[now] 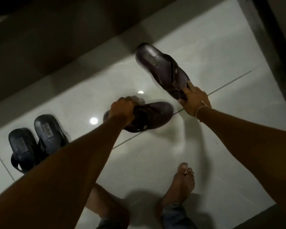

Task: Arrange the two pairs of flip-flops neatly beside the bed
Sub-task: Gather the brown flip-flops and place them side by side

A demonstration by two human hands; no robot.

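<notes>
Flip-flops of 2 pairs showed on the pale tiled floor (205,146) beside the dark bed base (40,52). At the far left, the black pair (35,142) stood side by side, touching, heels toward the bed, partly hidden by the left forearm; that pair looked already placed.

Right of it, the left hand (122,111) was clenched around the straps of 1 brown flip-flop (149,118), which lay at an angle to the black pair; whether it was touching the tile or just lifted could not be told through the blur.

Further right and farther off, the right hand (195,100) gripped the toe end of the other brown flip-flop (163,68), fingers on its upper face and thumb at the edge. Its heel pointed toward the bed and its outline was smeared.

Near the bottom, a bare foot (178,185) stood on the tile.

The step in hand seemed to be the second pair: both brown ones were held, well apart and not parallel. The next move would call for bringing them together just right of the black pair, turning each so the heels line up with the black ones, then setting them flat and letting go.
</notes>
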